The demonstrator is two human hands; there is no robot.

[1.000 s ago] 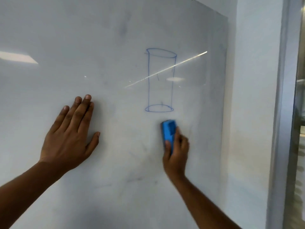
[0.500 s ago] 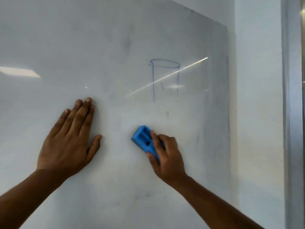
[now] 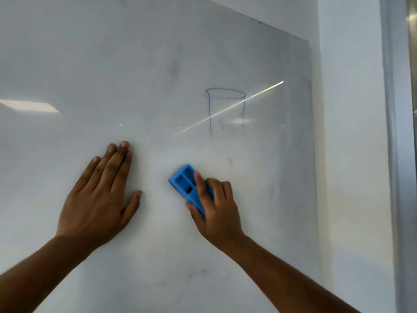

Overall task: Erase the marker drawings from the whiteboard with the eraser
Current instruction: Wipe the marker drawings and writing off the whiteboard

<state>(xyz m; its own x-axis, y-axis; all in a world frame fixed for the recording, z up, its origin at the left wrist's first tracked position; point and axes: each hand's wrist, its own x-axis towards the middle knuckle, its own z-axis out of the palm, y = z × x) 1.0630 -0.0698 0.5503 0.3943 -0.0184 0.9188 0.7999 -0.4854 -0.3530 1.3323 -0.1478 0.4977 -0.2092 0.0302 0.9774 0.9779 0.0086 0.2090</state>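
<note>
A glossy whiteboard [image 3: 140, 64] fills most of the view. On it is the upper half of a blue marker cylinder drawing [image 3: 225, 109]: an oval top and two side lines that stop short. A faint smudge lies below it. My right hand [image 3: 214, 211] grips a blue eraser [image 3: 184, 184] pressed flat on the board, tilted up to the left, below and left of the drawing. My left hand [image 3: 101, 197] lies flat on the board with fingers together, left of the eraser.
The board's right edge [image 3: 310, 132] meets a pale wall [image 3: 352, 154]. A metal frame [image 3: 401, 154] runs down the far right. Ceiling light reflections streak across the board near the drawing.
The lower half of the cylinder, with its bottom oval, has been wiped away. My right hand swept the eraser from under the drawing down to the left. My left hand stayed put.
</note>
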